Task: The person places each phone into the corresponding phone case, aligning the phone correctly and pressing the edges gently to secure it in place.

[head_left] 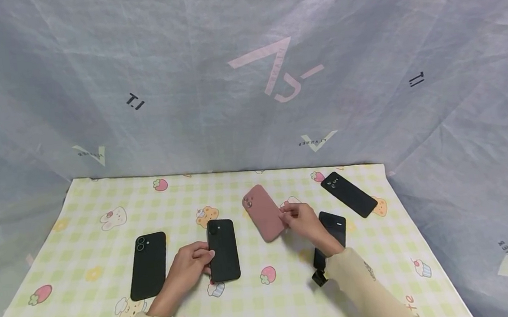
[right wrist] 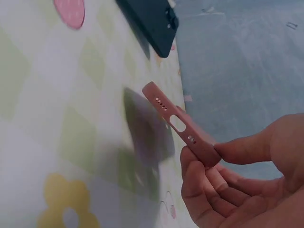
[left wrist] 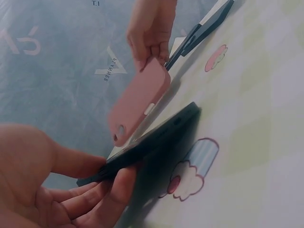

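On the checked tablecloth (head_left: 82,231), the right hand (head_left: 303,220) pinches the bottom edge of a pink phone case (head_left: 263,212) between thumb and fingers and holds it tilted just off the cloth, while the left hand (head_left: 191,266) grips the side of a black phone (head_left: 223,250). The case is not yet on any phone. Three more black phones lie about: one far left (head_left: 148,265), one under the right forearm (head_left: 332,232), one at the far right corner (head_left: 348,194).

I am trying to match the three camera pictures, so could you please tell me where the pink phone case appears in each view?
Head: pink phone case right of centre, gripped by the right hand.
Left wrist: upper centre, tilted, held from above.
Right wrist: seen edge-on, centre right, pinched between thumb and fingers.
Shared landmark: the checked tablecloth.
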A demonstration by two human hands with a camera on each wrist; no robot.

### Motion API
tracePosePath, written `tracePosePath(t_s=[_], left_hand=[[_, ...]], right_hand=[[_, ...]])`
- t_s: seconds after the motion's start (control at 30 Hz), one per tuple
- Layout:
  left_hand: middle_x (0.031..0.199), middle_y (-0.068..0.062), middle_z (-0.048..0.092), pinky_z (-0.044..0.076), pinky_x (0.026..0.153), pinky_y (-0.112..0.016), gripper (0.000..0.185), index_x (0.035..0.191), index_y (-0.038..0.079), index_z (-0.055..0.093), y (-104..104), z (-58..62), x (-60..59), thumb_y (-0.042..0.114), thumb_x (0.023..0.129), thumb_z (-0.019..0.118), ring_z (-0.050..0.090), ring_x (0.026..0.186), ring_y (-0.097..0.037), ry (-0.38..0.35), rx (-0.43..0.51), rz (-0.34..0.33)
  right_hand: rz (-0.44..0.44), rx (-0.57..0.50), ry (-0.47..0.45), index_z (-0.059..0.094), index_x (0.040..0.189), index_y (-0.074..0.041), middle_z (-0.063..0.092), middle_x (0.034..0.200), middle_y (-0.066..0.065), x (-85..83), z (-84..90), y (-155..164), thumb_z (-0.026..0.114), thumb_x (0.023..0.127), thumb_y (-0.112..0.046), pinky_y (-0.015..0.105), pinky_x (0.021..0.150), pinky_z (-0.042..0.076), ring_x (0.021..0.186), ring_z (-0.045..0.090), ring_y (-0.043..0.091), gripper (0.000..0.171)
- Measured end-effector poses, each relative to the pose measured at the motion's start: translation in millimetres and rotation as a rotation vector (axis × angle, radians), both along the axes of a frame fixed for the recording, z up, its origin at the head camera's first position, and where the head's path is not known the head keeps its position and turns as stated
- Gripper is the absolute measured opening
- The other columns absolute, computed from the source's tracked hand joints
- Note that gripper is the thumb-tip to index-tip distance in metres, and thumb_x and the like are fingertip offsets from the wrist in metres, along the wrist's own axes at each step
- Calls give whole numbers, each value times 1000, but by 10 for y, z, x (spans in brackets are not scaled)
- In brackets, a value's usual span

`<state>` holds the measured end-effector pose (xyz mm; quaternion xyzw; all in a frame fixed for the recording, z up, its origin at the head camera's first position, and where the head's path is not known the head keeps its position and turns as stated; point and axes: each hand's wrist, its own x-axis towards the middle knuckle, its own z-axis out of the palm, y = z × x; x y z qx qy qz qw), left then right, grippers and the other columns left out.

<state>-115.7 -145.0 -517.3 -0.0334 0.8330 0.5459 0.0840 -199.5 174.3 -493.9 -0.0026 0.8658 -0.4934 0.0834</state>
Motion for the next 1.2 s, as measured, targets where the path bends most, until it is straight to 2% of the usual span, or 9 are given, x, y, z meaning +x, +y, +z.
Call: tracePosePath(t_s=[0.07,0.17,0.47,0.7,0.97,1.2], left_hand=[[102,-10,81,59,86,-31,34,131,-9,68,-7,-11,-1,11,104,69,75,89,-19,3,6,9],[101,-12,81,58,70,-24,32,131,-10,67,-7,-31,-4,8,105,68,72,79,-17,-9,42,29],[101,-16,81,59,68,-23,29,129,-12,67,8,-57,-28,4,104,66,71,76,-16,-23,98,82],[109,-21,79,61,68,-25,33,133,-14,63,34,-59,-78,4,106,64,71,81,-15,-45,150,107],[115,-25,76,61,66,-26,35,136,-16,60,124,-44,-104,2,107,62,69,83,-16,-71,209,113],[116,-26,76,61,66,-27,35,135,-16,61,182,-33,-141,5,107,62,72,87,-20,-49,232,88]], right_hand=[[-5,-48,-27,73,122,7,76,99,12,32,0,13,65,106,-6,35,77,61,81,72,18,22],[-15,-125,-56,72,125,8,77,100,14,95,17,19,64,106,-5,38,78,63,80,72,16,25],[-58,-297,-84,70,126,11,79,102,17,278,29,-48,67,106,-6,32,74,62,80,69,13,27],[-28,-410,-104,67,127,15,78,100,16,422,-26,-157,66,106,-4,27,72,61,77,68,10,29],[-11,-464,-147,64,130,16,78,102,14,573,-82,-277,65,106,-4,24,72,60,77,68,8,32],[-17,-504,-141,64,130,17,78,102,16,625,-141,-377,66,105,-3,21,70,59,75,67,8,32]])
